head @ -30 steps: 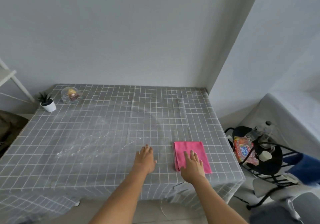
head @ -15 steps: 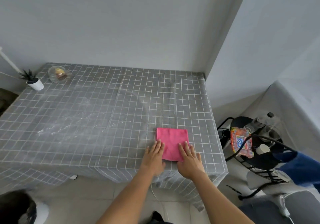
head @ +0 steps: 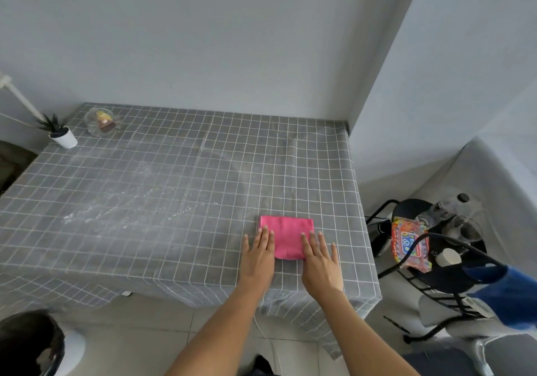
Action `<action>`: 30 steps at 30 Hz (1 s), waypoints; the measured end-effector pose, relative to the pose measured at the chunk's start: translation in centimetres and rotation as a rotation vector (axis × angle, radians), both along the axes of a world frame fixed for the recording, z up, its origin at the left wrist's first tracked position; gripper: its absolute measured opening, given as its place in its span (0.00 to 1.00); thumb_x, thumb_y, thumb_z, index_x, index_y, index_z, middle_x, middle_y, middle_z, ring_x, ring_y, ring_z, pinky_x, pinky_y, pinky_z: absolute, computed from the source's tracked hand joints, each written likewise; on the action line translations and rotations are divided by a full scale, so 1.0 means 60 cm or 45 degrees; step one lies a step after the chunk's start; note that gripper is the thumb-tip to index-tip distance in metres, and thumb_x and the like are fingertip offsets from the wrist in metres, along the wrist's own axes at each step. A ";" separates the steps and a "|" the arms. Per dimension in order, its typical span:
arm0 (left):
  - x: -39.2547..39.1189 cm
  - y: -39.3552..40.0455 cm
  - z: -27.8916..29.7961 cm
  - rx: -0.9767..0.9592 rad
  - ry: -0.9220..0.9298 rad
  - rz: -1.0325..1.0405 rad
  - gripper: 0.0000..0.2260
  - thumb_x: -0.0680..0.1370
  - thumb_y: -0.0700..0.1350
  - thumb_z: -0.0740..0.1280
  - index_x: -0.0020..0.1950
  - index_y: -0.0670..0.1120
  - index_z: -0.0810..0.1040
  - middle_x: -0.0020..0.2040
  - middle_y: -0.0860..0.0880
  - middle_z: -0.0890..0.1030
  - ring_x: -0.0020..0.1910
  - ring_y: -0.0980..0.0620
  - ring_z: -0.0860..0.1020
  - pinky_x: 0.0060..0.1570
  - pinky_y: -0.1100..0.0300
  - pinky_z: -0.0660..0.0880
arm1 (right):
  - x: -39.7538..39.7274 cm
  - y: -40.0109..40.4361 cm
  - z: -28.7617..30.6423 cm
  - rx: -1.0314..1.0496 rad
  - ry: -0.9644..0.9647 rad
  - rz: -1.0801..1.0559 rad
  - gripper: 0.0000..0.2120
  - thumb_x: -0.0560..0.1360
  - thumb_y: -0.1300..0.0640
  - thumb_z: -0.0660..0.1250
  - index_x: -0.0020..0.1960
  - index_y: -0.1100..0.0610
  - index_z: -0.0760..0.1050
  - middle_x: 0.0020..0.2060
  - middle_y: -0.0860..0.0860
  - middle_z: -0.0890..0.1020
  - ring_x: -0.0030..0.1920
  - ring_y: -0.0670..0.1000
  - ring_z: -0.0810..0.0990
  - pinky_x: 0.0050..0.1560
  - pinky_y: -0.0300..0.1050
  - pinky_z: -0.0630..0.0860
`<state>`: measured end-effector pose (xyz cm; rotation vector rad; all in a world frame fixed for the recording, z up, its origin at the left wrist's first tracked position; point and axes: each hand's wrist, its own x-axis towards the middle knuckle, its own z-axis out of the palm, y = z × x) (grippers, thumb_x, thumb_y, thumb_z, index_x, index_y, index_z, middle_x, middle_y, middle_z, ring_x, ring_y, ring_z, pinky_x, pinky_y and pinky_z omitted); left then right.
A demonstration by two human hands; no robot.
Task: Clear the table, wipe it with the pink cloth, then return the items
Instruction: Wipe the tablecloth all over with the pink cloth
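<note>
The pink cloth [head: 287, 236] lies folded into a flat rectangle on the table [head: 162, 189], toward the near right corner, at about five o'clock from the table's middle. The left hand [head: 258, 255] lies flat with straight fingers at the cloth's seven o'clock corner, fingertips over its left edge; the right hand [head: 319, 258] lies flat at its five o'clock corner, fingers overlapping the right edge. Neither hand clenches or pinches anything; both only press down.

The cloth looks soft, light and limp, so it would probably sag if lifted by one corner; a flat palm on top should drag it well across the checked tablecloth [head: 319, 172], which may itself bunch or slide.

Whitish streaks [head: 116, 210] mark the surface at nine o'clock from the cloth. At the far left corner, around eleven o'clock, stand a glass dish [head: 101, 121] and, just left of it, a small potted plant [head: 59, 131], so clearing looks unfinished. At three o'clock, off the table, a black stool [head: 436, 262] carries a colourful packet [head: 409, 242].
</note>
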<state>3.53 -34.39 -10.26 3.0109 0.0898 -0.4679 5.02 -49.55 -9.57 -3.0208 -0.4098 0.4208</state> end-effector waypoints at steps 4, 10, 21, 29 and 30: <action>0.022 0.016 0.029 0.049 -0.094 -0.027 0.34 0.80 0.37 0.59 0.77 0.41 0.39 0.78 0.43 0.38 0.77 0.46 0.39 0.70 0.43 0.34 | 0.025 0.013 0.025 0.021 -0.057 0.013 0.32 0.79 0.61 0.51 0.77 0.55 0.37 0.77 0.52 0.42 0.76 0.53 0.36 0.72 0.54 0.34; 0.049 0.082 0.082 0.042 -0.178 0.033 0.30 0.82 0.42 0.57 0.78 0.42 0.42 0.78 0.45 0.42 0.77 0.48 0.42 0.71 0.42 0.35 | 0.065 0.076 0.080 0.106 -0.178 0.087 0.32 0.79 0.62 0.51 0.78 0.55 0.39 0.78 0.51 0.44 0.76 0.52 0.37 0.74 0.55 0.36; -0.016 0.310 0.143 0.083 -0.208 0.168 0.28 0.83 0.45 0.54 0.78 0.43 0.43 0.79 0.45 0.44 0.77 0.48 0.43 0.71 0.41 0.37 | 0.029 0.305 0.129 0.142 -0.214 0.253 0.31 0.79 0.62 0.52 0.78 0.56 0.40 0.78 0.52 0.45 0.76 0.53 0.37 0.73 0.55 0.36; -0.106 0.518 0.143 0.129 -0.175 0.236 0.27 0.83 0.44 0.53 0.78 0.43 0.44 0.79 0.46 0.45 0.77 0.49 0.44 0.72 0.41 0.40 | -0.044 0.515 0.123 0.184 -0.166 0.332 0.31 0.79 0.63 0.50 0.78 0.56 0.41 0.78 0.53 0.47 0.77 0.53 0.38 0.75 0.55 0.38; -0.116 0.542 0.142 0.131 -0.166 0.237 0.27 0.83 0.44 0.53 0.78 0.43 0.44 0.79 0.46 0.44 0.77 0.49 0.43 0.72 0.41 0.40 | -0.053 0.539 0.121 0.184 -0.157 0.338 0.31 0.79 0.63 0.50 0.78 0.56 0.41 0.78 0.53 0.46 0.77 0.53 0.38 0.75 0.55 0.38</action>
